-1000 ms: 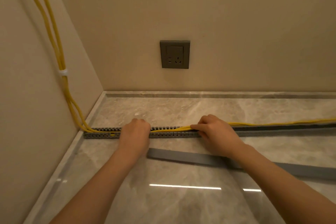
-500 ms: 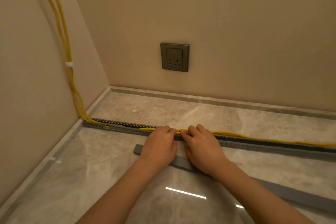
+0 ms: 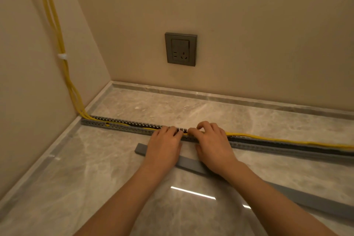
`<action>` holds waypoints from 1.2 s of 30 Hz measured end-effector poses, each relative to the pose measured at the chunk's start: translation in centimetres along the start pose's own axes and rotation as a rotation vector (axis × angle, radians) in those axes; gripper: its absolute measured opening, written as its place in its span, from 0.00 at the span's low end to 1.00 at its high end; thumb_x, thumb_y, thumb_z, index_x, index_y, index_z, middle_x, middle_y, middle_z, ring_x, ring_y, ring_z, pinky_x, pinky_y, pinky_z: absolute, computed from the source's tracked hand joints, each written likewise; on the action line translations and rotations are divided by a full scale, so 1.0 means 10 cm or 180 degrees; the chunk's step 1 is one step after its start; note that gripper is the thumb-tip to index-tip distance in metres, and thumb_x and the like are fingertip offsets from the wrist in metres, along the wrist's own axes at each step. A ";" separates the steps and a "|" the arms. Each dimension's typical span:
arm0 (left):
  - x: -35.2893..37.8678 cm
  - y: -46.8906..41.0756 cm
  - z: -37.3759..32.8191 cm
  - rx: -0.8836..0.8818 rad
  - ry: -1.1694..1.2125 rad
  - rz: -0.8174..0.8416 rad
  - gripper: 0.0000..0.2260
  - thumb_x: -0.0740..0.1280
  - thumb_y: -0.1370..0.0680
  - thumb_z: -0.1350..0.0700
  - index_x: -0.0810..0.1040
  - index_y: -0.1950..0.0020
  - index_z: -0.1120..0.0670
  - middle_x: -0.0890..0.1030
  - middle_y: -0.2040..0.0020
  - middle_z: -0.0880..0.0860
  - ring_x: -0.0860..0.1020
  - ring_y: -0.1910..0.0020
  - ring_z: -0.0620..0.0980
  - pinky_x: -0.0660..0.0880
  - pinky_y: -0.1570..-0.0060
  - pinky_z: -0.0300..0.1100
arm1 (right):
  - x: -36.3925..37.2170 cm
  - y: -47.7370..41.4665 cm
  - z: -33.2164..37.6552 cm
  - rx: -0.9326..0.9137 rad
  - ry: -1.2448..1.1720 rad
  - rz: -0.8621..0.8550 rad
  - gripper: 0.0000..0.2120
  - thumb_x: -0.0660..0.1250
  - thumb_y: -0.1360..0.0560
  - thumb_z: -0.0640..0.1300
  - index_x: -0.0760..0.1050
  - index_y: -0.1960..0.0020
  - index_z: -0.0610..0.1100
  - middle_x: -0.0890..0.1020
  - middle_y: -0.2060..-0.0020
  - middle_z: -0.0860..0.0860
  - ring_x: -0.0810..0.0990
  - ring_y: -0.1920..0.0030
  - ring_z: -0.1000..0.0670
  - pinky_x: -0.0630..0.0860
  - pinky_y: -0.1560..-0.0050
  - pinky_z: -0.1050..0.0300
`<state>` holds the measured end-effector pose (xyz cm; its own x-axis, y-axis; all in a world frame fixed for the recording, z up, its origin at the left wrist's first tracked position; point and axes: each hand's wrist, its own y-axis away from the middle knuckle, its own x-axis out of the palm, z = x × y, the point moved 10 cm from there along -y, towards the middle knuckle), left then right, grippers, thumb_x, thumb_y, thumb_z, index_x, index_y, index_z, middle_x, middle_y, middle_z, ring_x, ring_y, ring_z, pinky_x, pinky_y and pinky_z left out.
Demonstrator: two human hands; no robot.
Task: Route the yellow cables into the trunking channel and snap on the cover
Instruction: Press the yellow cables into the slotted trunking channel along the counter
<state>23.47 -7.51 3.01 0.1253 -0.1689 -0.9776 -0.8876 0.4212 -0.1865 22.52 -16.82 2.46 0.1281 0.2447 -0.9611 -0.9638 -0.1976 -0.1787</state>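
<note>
Marble floor [image 3: 95, 178] carries slotted grey trunking channel [image 3: 122, 128]; cover [image 3: 141, 150] flat alongside, apart.
</note>
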 end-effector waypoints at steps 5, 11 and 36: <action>0.00 -0.05 -0.01 0.0079 0.0048 -0.0084 0.12 0.59 0.23 0.53 0.77 0.43 0.53 0.79 0.47 0.52 0.75 0.46 0.53 0.68 0.46 0.45 | 0.01 -0.01 -0.01 0.0200 0.0026 -0.0064 0.19 0.59 0.26 0.42 0.72 0.36 0.53 0.72 0.43 0.49 0.69 0.43 0.46 0.64 0.43 0.52; 0.03 -0.12 -0.01 0.0239 -0.0004 0.0040 0.13 0.57 0.22 0.53 0.77 0.44 0.53 0.79 0.47 0.52 0.74 0.45 0.53 0.67 0.44 0.46 | 0.06 -0.02 -0.04 0.0371 -0.0012 0.0045 0.20 0.60 0.27 0.43 0.71 0.37 0.54 0.70 0.39 0.50 0.68 0.40 0.48 0.61 0.38 0.54; -0.01 -0.24 -0.68 0.0260 0.0223 0.0316 0.11 0.58 0.22 0.57 0.75 0.43 0.55 0.76 0.47 0.54 0.74 0.46 0.54 0.73 0.51 0.47 | -0.30 0.42 -1.02 0.0696 0.0241 0.0127 0.21 0.59 0.24 0.54 0.62 0.32 0.54 0.70 0.38 0.53 0.68 0.38 0.49 0.62 0.36 0.52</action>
<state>22.58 -14.59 4.18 0.0047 -0.1835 -0.9830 -0.8546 0.5097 -0.0992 20.49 -28.05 2.42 0.0981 0.1671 -0.9810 -0.9951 0.0068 -0.0983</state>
